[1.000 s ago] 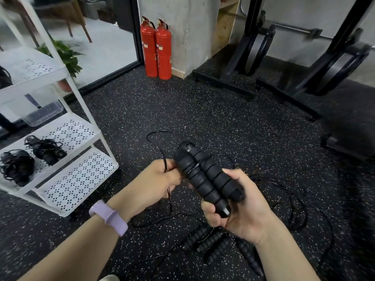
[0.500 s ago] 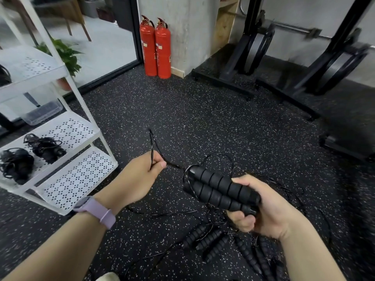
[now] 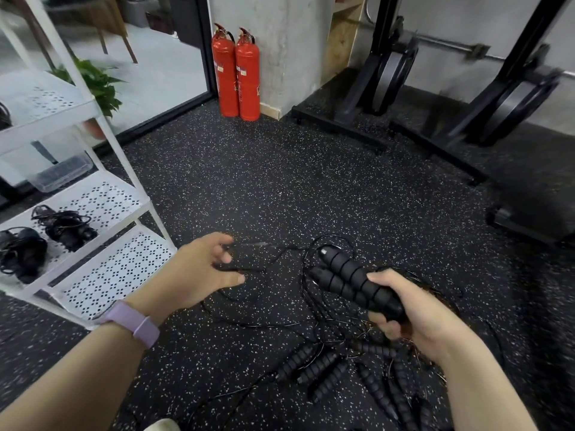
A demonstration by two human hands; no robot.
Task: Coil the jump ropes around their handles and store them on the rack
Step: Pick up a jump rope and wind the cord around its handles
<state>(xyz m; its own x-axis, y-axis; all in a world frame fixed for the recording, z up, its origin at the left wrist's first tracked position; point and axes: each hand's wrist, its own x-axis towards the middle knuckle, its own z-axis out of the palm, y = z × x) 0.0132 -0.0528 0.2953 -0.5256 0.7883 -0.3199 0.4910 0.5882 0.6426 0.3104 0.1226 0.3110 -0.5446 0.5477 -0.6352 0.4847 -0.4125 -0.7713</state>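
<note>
Right hand (image 3: 413,312) has its fingers wrapped round both handles (image 3: 354,283) so they stay paired, while left hand (image 3: 202,272), fingers loosely spread, looks to be guiding the cord (image 3: 277,253) for wrapping.

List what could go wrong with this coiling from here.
1. The left hand has its fingers spread and the cord looks barely held, so the winding could slacken.
2. The cord from the handle pair in the right hand runs into the pile of loose ropes on the floor, so it may snag or drag another rope along.
</note>
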